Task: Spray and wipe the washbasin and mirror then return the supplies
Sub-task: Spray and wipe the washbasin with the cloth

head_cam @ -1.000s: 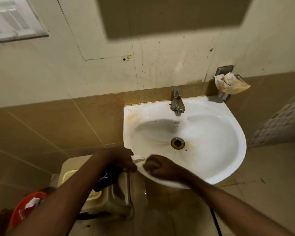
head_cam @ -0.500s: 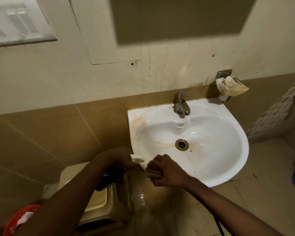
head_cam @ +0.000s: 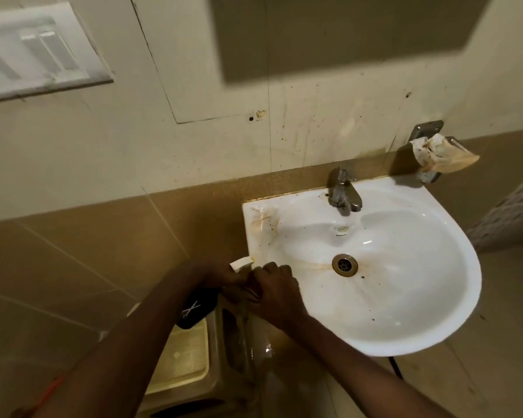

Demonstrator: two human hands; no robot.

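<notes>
The white washbasin [head_cam: 405, 324] hangs on the wall at the right, with brown stains around its drain [head_cam: 344, 264] and in its left corner. The mirror [head_cam: 344, 34] is the dark panel above it. At the basin's front left rim I hold a clear spray bottle [head_cam: 242, 333] with a white nozzle [head_cam: 241, 263]. My left hand [head_cam: 221, 274] grips the spray head from the left. My right hand [head_cam: 275, 292] curls round the bottle's neck from the right. Most of the neck and the trigger are hidden by my fingers.
A metal tap [head_cam: 343, 194] stands at the basin's back. A stained crumpled cloth [head_cam: 438, 153] sits on a wall holder at the right. A beige plastic stool [head_cam: 187, 357] stands below my arms, and a black item with a white scissors mark [head_cam: 194, 306] is under my left wrist.
Both hands stay together on the spray bottle at the basin's front left rim and have risen slightly. My view has swung left, so the basin now sits further right.
</notes>
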